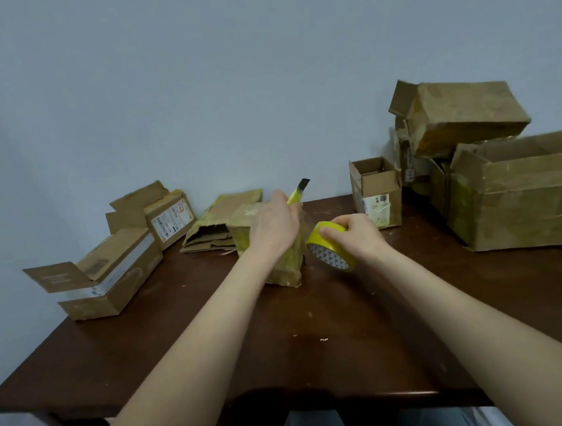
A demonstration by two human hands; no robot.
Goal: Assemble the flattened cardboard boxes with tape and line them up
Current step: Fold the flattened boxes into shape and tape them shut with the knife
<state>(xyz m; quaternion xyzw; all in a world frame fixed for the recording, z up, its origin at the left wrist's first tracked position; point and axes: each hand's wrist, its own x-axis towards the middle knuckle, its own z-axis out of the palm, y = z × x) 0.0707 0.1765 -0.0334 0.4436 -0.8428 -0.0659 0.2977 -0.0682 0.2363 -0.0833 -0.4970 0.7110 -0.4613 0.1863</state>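
A worn cardboard box [287, 272] with yellowish tape on it stands at the middle of the dark wooden table [315, 337]. My left hand [274, 228] lies over its top and grips a yellow utility knife [298, 191] whose blade points up and right. Just right of the box, my right hand [354, 237] grips a yellow roll of tape [330, 247], tilted with its core facing me. A clear strip of tape seems to run from the roll to the box.
A flattened box [220, 223] lies behind the middle one. At the left stand two opened boxes [111, 274] [170, 217]. A small open box [378, 192] stands at the back right, beside a big open box [518, 196] with another box [462, 113] stacked behind it.
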